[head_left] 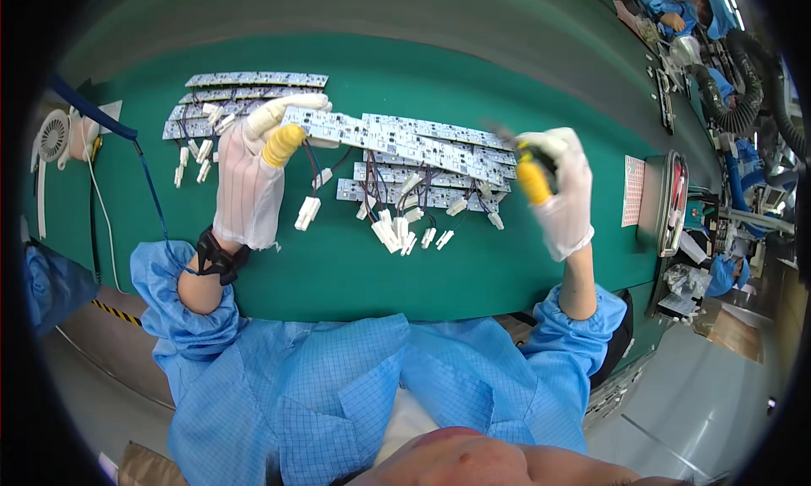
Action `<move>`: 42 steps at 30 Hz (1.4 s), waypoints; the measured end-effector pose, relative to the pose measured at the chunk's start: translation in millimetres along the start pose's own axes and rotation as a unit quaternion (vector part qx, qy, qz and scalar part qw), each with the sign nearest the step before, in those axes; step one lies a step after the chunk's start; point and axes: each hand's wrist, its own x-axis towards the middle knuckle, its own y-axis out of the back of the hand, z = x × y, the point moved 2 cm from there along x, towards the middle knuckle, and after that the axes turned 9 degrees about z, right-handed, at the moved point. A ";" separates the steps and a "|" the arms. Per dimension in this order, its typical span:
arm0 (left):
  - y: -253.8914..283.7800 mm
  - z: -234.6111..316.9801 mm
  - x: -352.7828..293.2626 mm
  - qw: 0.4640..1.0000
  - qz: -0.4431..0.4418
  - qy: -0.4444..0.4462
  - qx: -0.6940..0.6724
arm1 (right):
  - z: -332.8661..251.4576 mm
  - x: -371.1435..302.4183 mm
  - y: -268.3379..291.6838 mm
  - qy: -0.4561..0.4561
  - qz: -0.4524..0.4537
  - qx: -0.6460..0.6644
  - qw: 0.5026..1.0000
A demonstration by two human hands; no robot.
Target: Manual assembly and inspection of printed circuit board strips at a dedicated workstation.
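The left hand (253,177), in a white glove with a yellow cot on the thumb, is closed around one end of a long white circuit strip (397,139), lifted over the middle of the green bench (338,266). The right hand (557,190), gloved alike with one yellow cot, is clenched on a small dark tool (534,152) at the strip's other end; what kind of tool I cannot tell. A black wrist strap (220,256) with a blue coiled cord (152,182) sits on the left wrist.

Two piles of strips show. One pile (236,101) of about five lies toward the bench's far left corner. A second pile (422,182) lies under the held strip; its number I cannot count, but roughly ten white plugs (397,231) hang from it on dark wires. One small white fan (54,136) stands at the left edge, one red-patterned sheet (633,190) near the right edge.
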 end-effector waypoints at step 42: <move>4.5 -1.6 -0.6 0.994 -0.012 -0.095 0.052 | 120.1 -38.6 25.9 -0.129 0.022 -0.415 0.901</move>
